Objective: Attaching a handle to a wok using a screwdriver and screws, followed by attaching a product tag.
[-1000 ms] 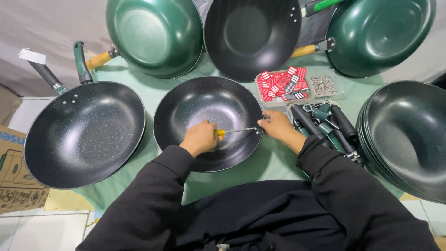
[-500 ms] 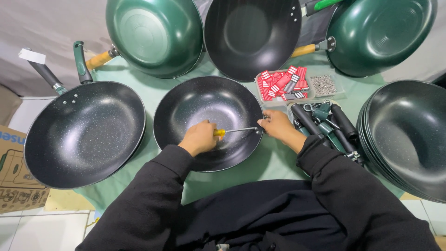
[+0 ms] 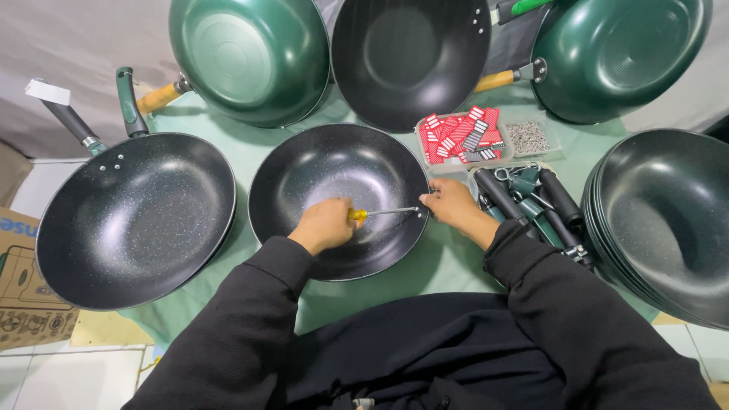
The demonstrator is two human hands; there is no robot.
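Note:
A black speckled pan without a handle lies on the green table cover in front of me. My left hand is inside it, closed around a yellow-handled screwdriver whose shaft points right at the pan's rim. My right hand grips the right edge of the pan, fingers at the spot where the screwdriver tip meets the rim.
A black pan with a handle lies at left. Two green woks and a black one lean at the back. A stack of pans sits right, beside loose handles, a tray of red packets and screws. A cardboard box is far left.

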